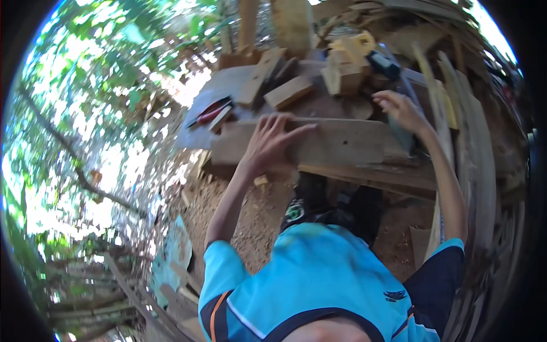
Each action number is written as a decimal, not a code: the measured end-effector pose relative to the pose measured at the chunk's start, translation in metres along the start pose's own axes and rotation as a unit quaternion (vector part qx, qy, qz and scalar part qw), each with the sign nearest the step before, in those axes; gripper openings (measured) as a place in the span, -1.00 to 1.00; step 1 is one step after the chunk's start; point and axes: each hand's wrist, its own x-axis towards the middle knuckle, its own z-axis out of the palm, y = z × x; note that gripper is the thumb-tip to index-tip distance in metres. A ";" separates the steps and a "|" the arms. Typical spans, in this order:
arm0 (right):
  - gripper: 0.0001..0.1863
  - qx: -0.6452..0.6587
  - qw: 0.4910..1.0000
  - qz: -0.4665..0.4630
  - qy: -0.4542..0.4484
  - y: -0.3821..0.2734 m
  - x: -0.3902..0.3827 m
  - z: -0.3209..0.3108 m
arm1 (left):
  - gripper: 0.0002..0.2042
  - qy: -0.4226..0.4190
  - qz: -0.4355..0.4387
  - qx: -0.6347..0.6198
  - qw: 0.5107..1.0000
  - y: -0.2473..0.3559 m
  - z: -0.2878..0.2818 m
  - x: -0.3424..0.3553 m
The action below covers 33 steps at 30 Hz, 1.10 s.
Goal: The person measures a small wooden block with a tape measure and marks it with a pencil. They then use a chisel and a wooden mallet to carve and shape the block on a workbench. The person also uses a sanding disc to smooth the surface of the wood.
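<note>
The fingers (265,123) of the left hand (269,147) are spread on top of a long, flat board (342,142) in the head view, with the thumb stuck out to the right. They pinch nothing; the hand lies flat, maybe to keep the board from sliding. The right hand (405,114) is up near the board's right end. Its fingers are a bit bent and a bit apart, and I see nothing in them. I can't tell if it touches the grey-green flat thing (400,135) just below it, which is too blurry to name.

The board lies sideways along the near edge of the surface (225,82), in front of the person's body, perhaps so both arms can reach it. The loose wood blocks (289,92) sit behind it, maybe pushed back to make room.

Now the counting. There are two hands and one board, and I see one small dark hole in its right half. There are at least four blocks. One red and dark tool (212,112) lies on the left, and one yellow and dark thing (383,65) sits at the back right. At least two long planks (478,159) stretch along the right side.
</note>
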 end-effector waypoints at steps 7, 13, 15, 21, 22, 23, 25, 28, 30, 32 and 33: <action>-0.70 -0.486 0.848 0.124 0.171 0.061 0.036 0.052 | -0.22 -0.072 -0.018 -0.151 0.986 -0.044 0.036 0.003; -0.69 -0.513 0.837 0.114 0.153 0.030 0.030 0.032 | -0.21 -0.092 -0.009 -0.135 0.986 -0.042 0.039 0.008; -0.70 -0.499 0.840 0.081 0.196 0.007 0.024 0.026 | -0.21 -0.091 -0.010 -0.132 0.987 -0.043 0.041 0.008; -0.71 -0.380 0.848 -0.115 0.350 -0.045 0.005 -0.015 | -0.19 -0.078 -0.010 -0.125 0.989 -0.041 0.046 0.009; -0.71 -0.354 0.851 -0.126 0.367 -0.058 0.004 -0.020 | -0.19 -0.082 -0.012 -0.120 0.989 -0.041 0.046 0.008; -0.71 -0.329 0.852 -0.134 0.385 -0.067 0.002 -0.022 | -0.18 -0.082 -0.015 -0.120 0.989 -0.041 0.046 0.007; -0.69 -0.195 0.884 -0.114 0.409 -0.079 0.002 -0.028 | -0.17 -0.081 -0.016 -0.119 0.989 -0.042 0.044 0.008; -0.71 0.001 0.897 -0.113 0.426 -0.074 0.003 -0.031 | -0.17 -0.085 -0.019 -0.116 0.989 -0.039 0.043 0.008; -0.72 0.090 0.884 -0.150 0.433 -0.065 0.005 -0.029 | -0.17 -0.085 -0.020 -0.118 0.989 -0.037 0.042 0.011; -0.73 0.116 0.880 -0.146 0.437 -0.058 0.006 -0.023 | -0.17 -0.084 -0.025 -0.120 0.989 -0.037 0.042 0.009; -0.73 0.129 0.878 -0.144 0.438 -0.055 0.007 -0.020 | -0.17 -0.082 -0.027 -0.121 0.989 -0.037 0.043 0.009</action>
